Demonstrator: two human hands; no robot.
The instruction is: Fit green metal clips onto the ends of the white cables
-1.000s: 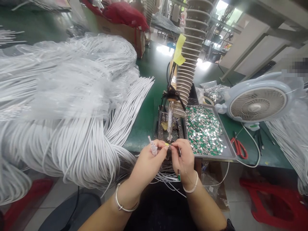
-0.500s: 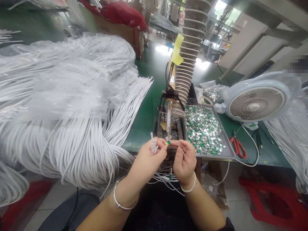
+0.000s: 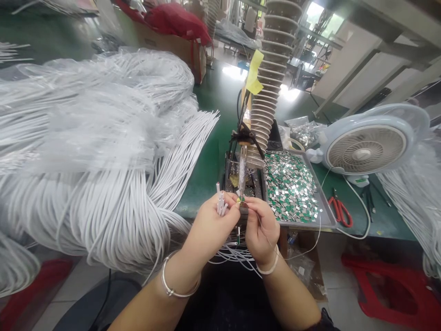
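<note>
My left hand (image 3: 214, 223) is closed around several white cables (image 3: 221, 202), their cut ends sticking up past the fingers. Its thumb and forefinger pinch a small green circuit board (image 3: 242, 199), right under the tip of an upright soldering iron (image 3: 243, 168). Close against it, my right hand (image 3: 263, 226) pinches a thin solder wire (image 3: 320, 225), which trails away to the right. Fingers hide most of the board and the exact contact at the tip. Below the hands, loose white cables (image 3: 234, 253) hang at the table edge.
A grey tray (image 3: 327, 214) of small green-and-silver boards stands right of the iron. Beyond it are red-handled pliers (image 3: 339, 211) and a fan (image 3: 367, 145). Bundled white cables (image 3: 120, 216) cover the left side. A ribbed hose (image 3: 272, 82) hangs behind the iron.
My right hand has moved left and slightly up, bringing the solder wire to the board. The board now sits up at the iron's tip. My left hand still holds the cables.
</note>
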